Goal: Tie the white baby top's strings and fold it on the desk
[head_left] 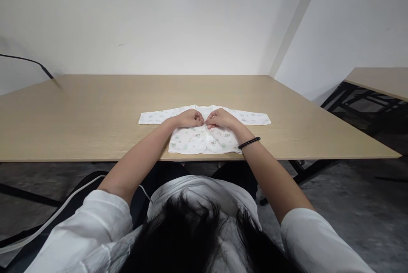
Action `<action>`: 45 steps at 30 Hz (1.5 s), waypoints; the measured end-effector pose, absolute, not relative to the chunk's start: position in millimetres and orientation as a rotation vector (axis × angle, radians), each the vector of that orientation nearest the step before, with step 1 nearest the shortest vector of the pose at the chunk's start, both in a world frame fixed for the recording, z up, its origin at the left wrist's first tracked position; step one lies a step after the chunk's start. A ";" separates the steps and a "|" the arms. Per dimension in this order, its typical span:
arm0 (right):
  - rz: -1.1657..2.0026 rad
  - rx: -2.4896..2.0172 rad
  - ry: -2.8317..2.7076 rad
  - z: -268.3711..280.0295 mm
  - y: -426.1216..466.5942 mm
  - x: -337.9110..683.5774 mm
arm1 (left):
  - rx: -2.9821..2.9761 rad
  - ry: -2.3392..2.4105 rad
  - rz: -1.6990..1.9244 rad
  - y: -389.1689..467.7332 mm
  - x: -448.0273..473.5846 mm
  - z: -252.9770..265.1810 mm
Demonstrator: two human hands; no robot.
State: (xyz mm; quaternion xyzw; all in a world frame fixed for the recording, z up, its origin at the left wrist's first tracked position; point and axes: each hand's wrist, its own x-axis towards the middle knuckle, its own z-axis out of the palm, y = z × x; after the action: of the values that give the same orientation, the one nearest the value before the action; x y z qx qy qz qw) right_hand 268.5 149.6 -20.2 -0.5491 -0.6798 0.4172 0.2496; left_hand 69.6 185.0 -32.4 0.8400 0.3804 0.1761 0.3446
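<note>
A small white baby jacket point(188, 140) with a print of little figures lies spread on the table, its sleeves stretched out to both sides and its hem near the front edge. My left hand point(190, 118) is closed at the middle of the chest, pinching the edge of the left front panel. Just beside it, my right hand point(219, 118) pinches the edge of the other panel, fingertips almost touching those of the left. Below the hands the two rounded front panels meet along the centre line. Any fastener between the fingertips is too small to make out.
The light wooden table point(95, 99) reaches back to a white wall point(159, 31). A black cable point(28, 59) juts in at the far left. Another table point(382, 80) stands to the right. A white cord point(57, 213) runs beside my left arm.
</note>
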 end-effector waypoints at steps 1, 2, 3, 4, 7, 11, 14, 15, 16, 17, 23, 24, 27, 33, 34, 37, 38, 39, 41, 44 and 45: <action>1.125 -1.507 -1.852 -20.3 150.2 268.5 | 2.177 0.986 0.454 184.9 69.7 -32.0; 1.115 -1.516 -1.851 -20.5 151.0 268.6 | 2.171 0.984 0.450 184.6 69.8 -31.6; 1.107 -1.523 -1.849 -20.8 151.9 268.7 | 2.164 0.983 0.445 184.3 69.9 -31.2; 1.101 -1.529 -1.849 -21.1 152.7 268.9 | 2.157 0.982 0.441 184.0 70.0 -30.7; 1.084 -1.533 -1.860 -21.9 154.0 269.4 | 2.139 0.984 0.435 183.3 70.1 -29.6; 1.060 -1.528 -1.879 -22.5 152.7 269.4 | 2.125 0.987 0.446 183.2 69.9 -29.2; 1.043 -1.529 -1.887 -22.9 150.9 268.3 | 2.114 0.985 0.452 183.3 69.9 -29.2; 1.039 -1.532 -1.888 -23.0 150.3 267.7 | 2.109 0.983 0.452 183.3 69.9 -29.0; 1.033 -1.535 -1.889 -23.0 149.9 267.0 | 2.104 0.980 0.451 183.1 70.0 -28.6; 1.027 -1.539 -1.891 -23.0 149.5 266.2 | 2.099 0.977 0.447 182.9 70.0 -28.0; 0.994 -1.569 -1.911 -20.5 147.2 261.7 | 2.066 0.978 0.403 178.5 69.3 -19.8; 0.988 -1.577 -1.913 -19.6 146.7 261.1 | 2.061 0.987 0.397 177.4 69.2 -18.3; 0.980 -1.596 -1.919 -16.5 144.7 260.0 | 2.050 1.018 0.390 174.3 69.7 -15.1; 1.000 -1.649 -1.886 -14.6 145.1 258.9 | 2.042 1.049 0.387 173.0 71.8 -16.0; 1.007 -1.658 -1.876 -15.0 146.2 258.7 | 2.043 1.054 0.385 173.3 72.0 -16.3; 1.035 -1.669 -1.848 -16.3 150.2 258.5 | 2.051 1.071 0.381 173.8 72.4 -16.3; 1.044 -1.668 -1.842 -16.6 151.5 258.7 | 2.054 1.077 0.381 173.8 72.6 -16.3; 1.053 -1.665 -1.838 -16.8 152.6 259.0 | 2.058 1.083 0.382 173.9 72.8 -16.4; 1.061 -1.660 -1.839 -17.2 153.9 259.9 | 2.067 1.095 0.387 174.4 72.9 -17.4; 1.044 -1.652 -1.867 -17.5 153.9 261.6 | 2.082 1.124 0.403 176.4 72.0 -20.4; 1.031 -1.650 -1.883 -17.3 153.4 262.1 | 2.088 1.137 0.410 177.3 71.4 -21.4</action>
State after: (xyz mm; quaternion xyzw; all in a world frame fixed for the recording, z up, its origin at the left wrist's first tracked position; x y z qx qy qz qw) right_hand 262.1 153.4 -17.3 -0.5951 -0.6791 0.3720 0.2154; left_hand 71.4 177.3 -21.4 0.8087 0.4404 0.1587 0.3563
